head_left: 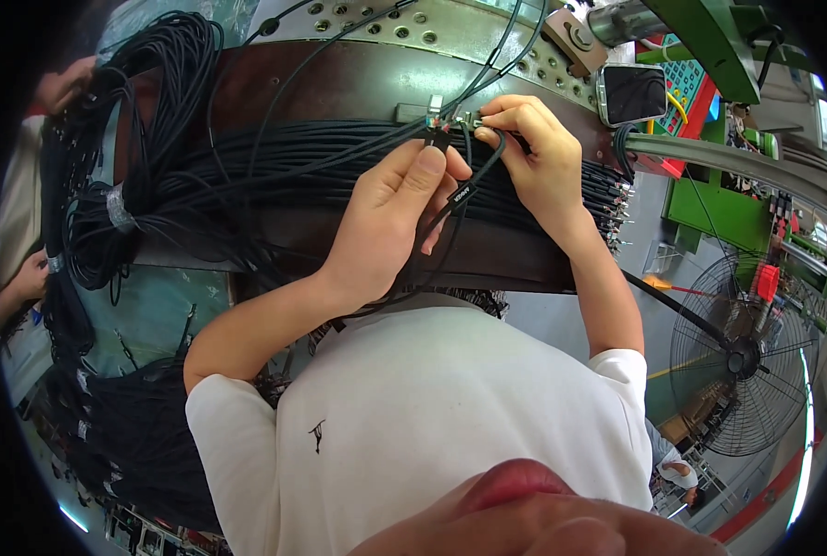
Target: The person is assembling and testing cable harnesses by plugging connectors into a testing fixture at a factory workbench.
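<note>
My left hand (381, 213) is closed, thumb on top, around a black cable whose end (439, 137) points away from me. Small coloured wires and bright metal show at that end. A black tag (463, 195) with pale print hangs on a cable beside my left fingers. Close by on the right, my right hand (539, 153) pinches a thin dark cable with a small metal connector (472, 120) at its tip. The two ends nearly meet; whether they touch I cannot tell. Under both hands lies a thick bundle of black cables (339, 171) across a dark brown bench (339, 83).
Coiled black cables (168, 60) lie at the far left, near another person's hand (61, 85). A phone (631, 94) rests at the far right, below a green machine arm (710, 42). Behind the bench runs a perforated metal plate (390, 37). A large fan (743, 357) stands to the right.
</note>
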Demonstrator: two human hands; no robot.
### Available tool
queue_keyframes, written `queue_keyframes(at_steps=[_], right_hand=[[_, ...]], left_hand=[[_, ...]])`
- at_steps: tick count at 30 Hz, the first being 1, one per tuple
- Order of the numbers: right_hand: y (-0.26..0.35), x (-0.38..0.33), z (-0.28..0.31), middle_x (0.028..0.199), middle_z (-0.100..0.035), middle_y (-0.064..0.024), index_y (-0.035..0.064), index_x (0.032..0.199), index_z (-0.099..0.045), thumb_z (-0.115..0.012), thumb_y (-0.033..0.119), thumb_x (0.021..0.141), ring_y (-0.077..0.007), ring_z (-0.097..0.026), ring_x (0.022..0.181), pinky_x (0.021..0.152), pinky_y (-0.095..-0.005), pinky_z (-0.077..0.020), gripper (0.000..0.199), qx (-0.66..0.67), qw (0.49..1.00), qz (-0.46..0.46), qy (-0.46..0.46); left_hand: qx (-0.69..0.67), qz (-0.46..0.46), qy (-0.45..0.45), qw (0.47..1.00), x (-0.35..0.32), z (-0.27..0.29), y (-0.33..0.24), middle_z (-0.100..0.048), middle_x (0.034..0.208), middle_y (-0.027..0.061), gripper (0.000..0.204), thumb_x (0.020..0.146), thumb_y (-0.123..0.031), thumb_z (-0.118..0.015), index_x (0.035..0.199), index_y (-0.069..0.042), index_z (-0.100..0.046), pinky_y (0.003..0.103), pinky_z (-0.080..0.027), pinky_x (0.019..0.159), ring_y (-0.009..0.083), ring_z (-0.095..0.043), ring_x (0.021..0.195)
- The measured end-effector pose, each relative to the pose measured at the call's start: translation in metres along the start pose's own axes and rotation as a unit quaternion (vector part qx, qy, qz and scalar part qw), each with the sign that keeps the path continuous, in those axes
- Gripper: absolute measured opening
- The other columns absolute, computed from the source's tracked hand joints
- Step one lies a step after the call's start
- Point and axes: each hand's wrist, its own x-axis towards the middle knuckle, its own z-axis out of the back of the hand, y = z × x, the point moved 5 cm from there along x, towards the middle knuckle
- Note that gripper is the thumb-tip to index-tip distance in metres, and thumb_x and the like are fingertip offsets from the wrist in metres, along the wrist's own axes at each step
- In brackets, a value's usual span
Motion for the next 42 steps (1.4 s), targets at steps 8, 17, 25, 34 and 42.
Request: queue_keyframes(at_steps=[8, 17, 25, 34, 42], right_hand=[[-0.008, 0.002, -0.001, 0.092, -0.065, -0.0049, 0.003, 0.087, -0.059, -0.067, -0.008, 0.074, -0.0235, -0.067, 0.073, 0.061, -0.0326, -0.0538, 0.018, 0.035, 0.999, -0.007, 0.012], [0.0, 0.005, 0.002, 0.091, -0.061, -0.005, 0.0066, 0.087, -0.059, -0.068, -0.001, 0.077, -0.0276, -0.064, 0.076, 0.062, -0.0374, -0.0519, 0.016, -0.06, 0.997, 0.001, 0.048], [0.068, 0.015, 0.03, 0.087, -0.054, 0.0045, 0.015, 0.094, -0.064, -0.068, 0.022, 0.071, -0.0105, -0.056, 0.08, 0.073, -0.0278, -0.0432, 0.024, -0.268, 0.918, 0.291, 0.035], [0.062, 0.005, 0.046, 0.086, -0.057, 0.0017, 0.0095, 0.094, -0.064, -0.065, 0.016, 0.075, -0.0138, -0.058, 0.075, 0.068, -0.0293, -0.042, 0.02, -0.272, 0.92, 0.281, -0.03], [0.056, 0.003, 0.051, 0.083, -0.059, 0.0, 0.0094, 0.092, -0.061, -0.065, 0.011, 0.076, -0.017, -0.058, 0.076, 0.07, -0.0314, -0.0443, 0.016, -0.327, 0.918, 0.224, -0.032]], left_hand=[[-0.063, 0.054, 0.02, 0.996, 0.005, 0.008, -0.002, -0.037, 0.064, -0.008, 0.028, 0.103, -0.028, -0.046, 0.101, -0.005, -0.062, 0.018, -0.023, 0.046, -0.0001, -0.027, 0.053], [-0.087, 0.07, 0.045, 0.993, 0.004, 0.004, -0.004, -0.036, 0.06, -0.0053, 0.038, 0.106, -0.036, -0.039, 0.113, -0.004, -0.058, 0.019, -0.023, 0.042, 0.0024, -0.027, 0.051], [0.02, 0.128, 0.117, 0.985, 0.008, -0.014, -0.013, -0.05, 0.058, 0.0014, 0.037, 0.104, -0.033, -0.044, 0.095, -0.001, -0.058, 0.021, -0.032, 0.041, 0.006, -0.04, 0.047], [0.017, 0.173, 0.188, 0.967, 0.016, -0.026, -0.028, -0.058, 0.054, 0.0067, 0.036, 0.101, -0.027, -0.051, 0.082, 0.001, -0.061, 0.026, -0.043, 0.047, 0.0094, -0.054, 0.046], [0.441, -0.084, 0.094, 0.889, -0.005, -0.016, -0.044, -0.065, 0.065, 0.0064, 0.025, 0.096, -0.016, -0.055, 0.083, 0.002, -0.068, 0.024, -0.038, 0.049, 0.0076, -0.054, 0.053]])
